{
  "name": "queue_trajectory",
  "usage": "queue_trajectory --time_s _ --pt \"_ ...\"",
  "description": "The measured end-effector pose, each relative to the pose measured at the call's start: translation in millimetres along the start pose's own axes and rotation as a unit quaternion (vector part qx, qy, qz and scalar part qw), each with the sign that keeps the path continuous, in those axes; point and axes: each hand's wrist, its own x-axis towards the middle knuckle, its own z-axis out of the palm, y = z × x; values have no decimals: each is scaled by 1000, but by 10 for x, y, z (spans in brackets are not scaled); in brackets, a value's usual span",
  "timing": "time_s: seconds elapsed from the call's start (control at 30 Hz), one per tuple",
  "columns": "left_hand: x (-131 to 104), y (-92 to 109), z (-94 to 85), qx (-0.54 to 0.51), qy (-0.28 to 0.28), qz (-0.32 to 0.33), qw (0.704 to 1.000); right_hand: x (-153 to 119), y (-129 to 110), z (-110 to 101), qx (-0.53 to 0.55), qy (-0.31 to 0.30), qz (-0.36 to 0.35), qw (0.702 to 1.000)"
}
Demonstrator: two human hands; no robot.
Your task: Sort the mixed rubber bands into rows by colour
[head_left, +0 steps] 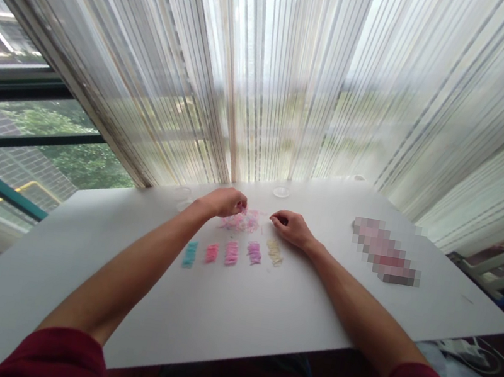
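My left hand [229,203] is over the far left side of a loose pile of small pink and pale pieces [247,221], its fingers pinched together. What is between those fingertips, if anything, is too small to name. To the right of the pile my right hand [291,225] rests close to the table, fingers curled and closed; I cannot make out what they hold. Nearer to me lie sorted groups of small thin pieces: teal [190,254], coral [211,253], pink [231,253], purple [254,252] and pale yellow [275,253]. Their exact kind is too small to tell.
The groups lie in a row on a white table [154,320]. A clear round dish or lid [281,192] stands at the back edge, and another clear item [183,192] sits behind my left wrist. A blurred-out pinkish object [383,251] lies at right. Sheer curtains [286,92] hang behind.
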Motion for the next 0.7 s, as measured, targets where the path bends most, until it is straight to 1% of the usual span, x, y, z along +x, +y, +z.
queue_trajectory --time_s 0.1,0.23,0.33,0.4,0.47,0.53,0.7 --pt "-40 7 -47 -4 4 4 1000 2 4 8 1 1 -2 1000" --pt "-153 52 -193 -12 15 24 1000 2 8 10 1 3 -3 1000" --pt "-315 155 -282 -15 22 44 999 0 7 5 1 2 -4 1000" --pt "-463 255 -298 -16 20 60 998 -1 5 2 1 0 -5 1000" --pt "-630 375 -272 -15 7 98 995 1 4 3 2 -1 -5 1000" --pt "-799 506 -203 -12 -9 122 992 4 4 6 2 -1 -3 1000" --pt "-1130 829 101 33 -69 133 988 7 -1 4 -3 1 0 1000"
